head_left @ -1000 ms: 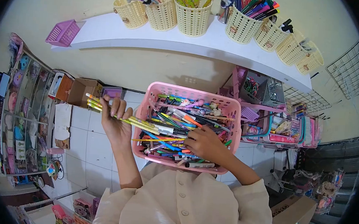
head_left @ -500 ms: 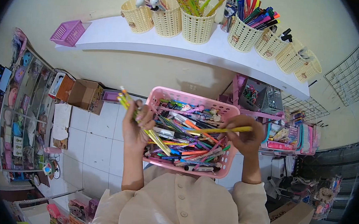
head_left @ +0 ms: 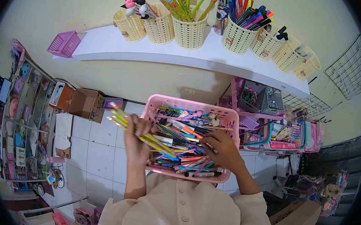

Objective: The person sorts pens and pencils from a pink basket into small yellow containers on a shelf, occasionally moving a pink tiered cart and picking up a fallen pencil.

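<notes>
Seven cream cups [head_left: 188,35] on shelf [head_left: 151,54], left hand [head_left: 138,139] gripping pencils [head_left: 156,144], right hand [head_left: 223,150] over pink basket [head_left: 228,116], grip unclear

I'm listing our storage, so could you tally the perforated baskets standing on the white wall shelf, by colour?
Cream baskets: 7
Purple basket: 1
Total: 8

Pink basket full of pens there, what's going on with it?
A person's left hand holds a bundle of yellow-green pencils partly over the pink basket. The right hand is at the loose pens inside; whether it holds one is unclear. Cream cups of more pencils and markers stand on the white shelf above.
</notes>
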The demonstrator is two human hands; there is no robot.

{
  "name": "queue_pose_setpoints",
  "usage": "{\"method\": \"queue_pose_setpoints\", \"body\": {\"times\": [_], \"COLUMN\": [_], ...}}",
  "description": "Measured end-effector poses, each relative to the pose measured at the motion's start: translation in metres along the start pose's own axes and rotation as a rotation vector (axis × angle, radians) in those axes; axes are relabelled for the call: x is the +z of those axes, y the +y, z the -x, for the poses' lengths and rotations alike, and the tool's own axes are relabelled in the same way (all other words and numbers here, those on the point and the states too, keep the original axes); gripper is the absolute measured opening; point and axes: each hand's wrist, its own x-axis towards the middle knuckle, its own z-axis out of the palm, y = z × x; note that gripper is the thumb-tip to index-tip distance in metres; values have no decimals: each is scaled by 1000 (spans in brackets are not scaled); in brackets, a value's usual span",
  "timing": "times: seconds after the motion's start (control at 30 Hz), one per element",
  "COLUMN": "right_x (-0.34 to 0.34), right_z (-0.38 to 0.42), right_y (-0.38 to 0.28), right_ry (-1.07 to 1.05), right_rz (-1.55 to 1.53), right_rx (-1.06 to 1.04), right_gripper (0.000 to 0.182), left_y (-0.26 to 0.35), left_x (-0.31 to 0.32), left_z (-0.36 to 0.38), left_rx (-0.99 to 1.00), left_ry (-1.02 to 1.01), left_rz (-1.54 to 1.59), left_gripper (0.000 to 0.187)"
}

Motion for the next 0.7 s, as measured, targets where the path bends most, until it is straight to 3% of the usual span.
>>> {"method": "queue_pose_setpoints", "body": {"times": [0.07,0.13,0.23,0.47,0.7], "right_x": [7,16,20,26,13], "right_z": [7,11,7,7,16], "right_y": [6,5,1,3,13], "right_ry": [-59,-173,-250,-226,-140], "right_rz": [42,145,212,209,112], "right_rx": [11,75,134,184,238], "right_gripper": [22,25,29,34,27], "left_y": [15,27,29,26,26], "left_x": [-8,-23,-27,-35,-39], "left_z": [-5,-7,-8,-8,-10], "left_rx": [95,76,70,25,25], "left_ry": [109,-30,-33,-17,7], "left_rz": [9,105,134,186,191], "left_gripper": [26,25,23,23,22]}}
